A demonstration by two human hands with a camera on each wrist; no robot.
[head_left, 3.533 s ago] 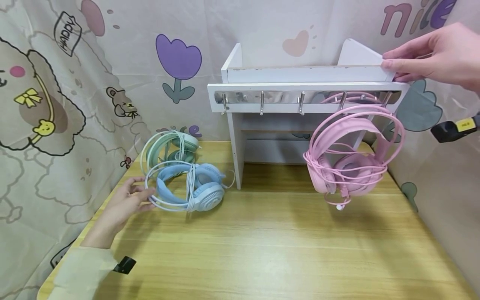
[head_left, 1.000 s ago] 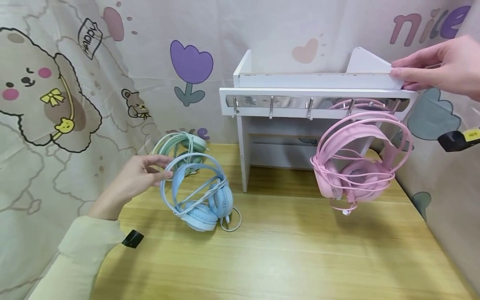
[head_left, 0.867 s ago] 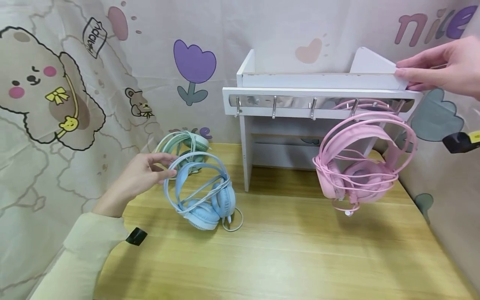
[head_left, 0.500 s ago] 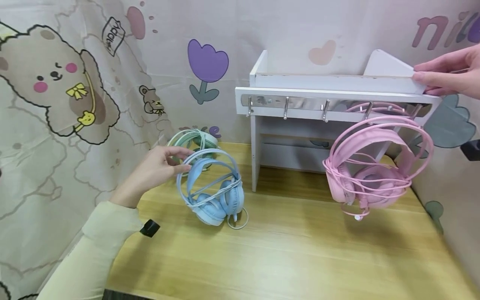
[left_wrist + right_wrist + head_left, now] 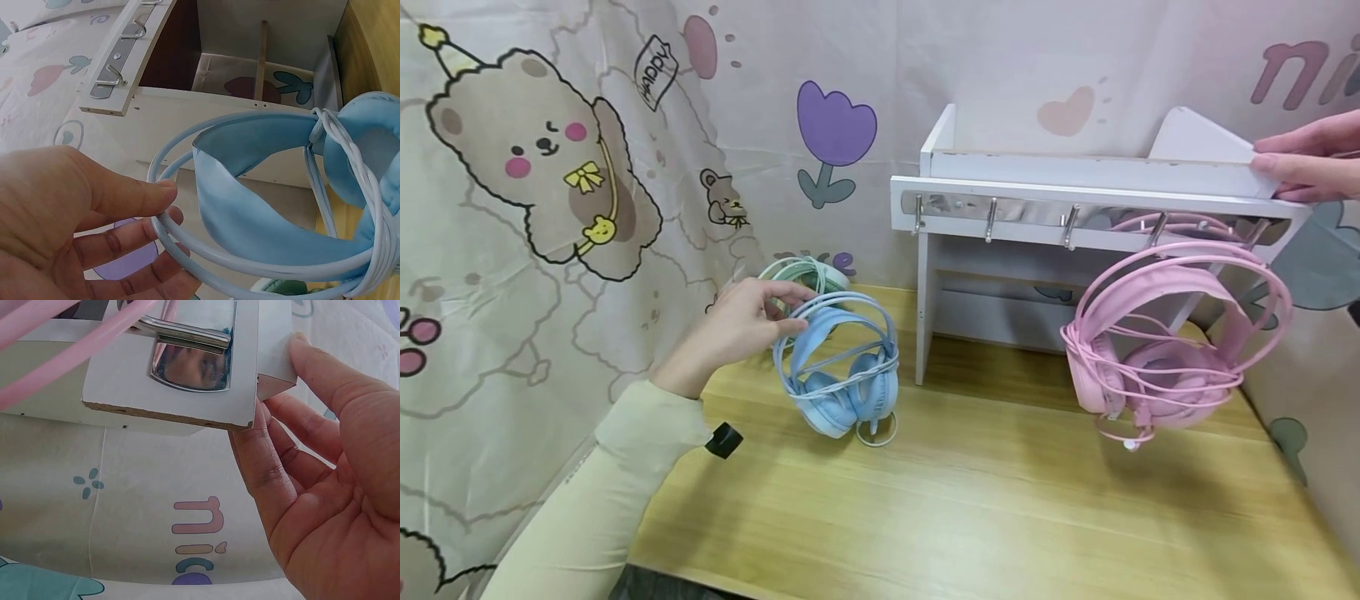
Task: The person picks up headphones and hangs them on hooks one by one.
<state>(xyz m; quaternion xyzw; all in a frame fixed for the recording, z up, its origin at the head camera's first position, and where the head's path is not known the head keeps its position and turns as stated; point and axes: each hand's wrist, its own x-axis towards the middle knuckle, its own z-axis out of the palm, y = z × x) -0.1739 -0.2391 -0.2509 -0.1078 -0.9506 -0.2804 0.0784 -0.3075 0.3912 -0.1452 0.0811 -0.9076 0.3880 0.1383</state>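
My left hand [image 5: 741, 325] pinches the outer headband wires of light-blue headphones [image 5: 876, 387] between thumb and fingertips. They hang tilted over the left of the table, earcups down, with their cord wound around them. In the left wrist view the padded blue band [image 5: 231, 206] sits inside the wires. At the right edge, my right hand [image 5: 1318, 158] grips the right front corner of a white shelf [image 5: 1090, 171], thumb in front and fingers behind in the right wrist view. Pink headphones [image 5: 1093, 379] hang from the shelf's hook rail [image 5: 1030, 208] at its right end.
Green headphones [image 5: 831, 275] lie at the back left, partly hidden behind my left hand and the blue pair. Hooks [image 5: 991, 221] along the rail's left and middle carry nothing. A patterned cloth [image 5: 865, 50] hangs behind the wooden table [image 5: 970, 500].
My left hand has raised the blue headphones off the table and tilted their earcups downward. The head view has swung left. My right hand stays on the shelf corner.
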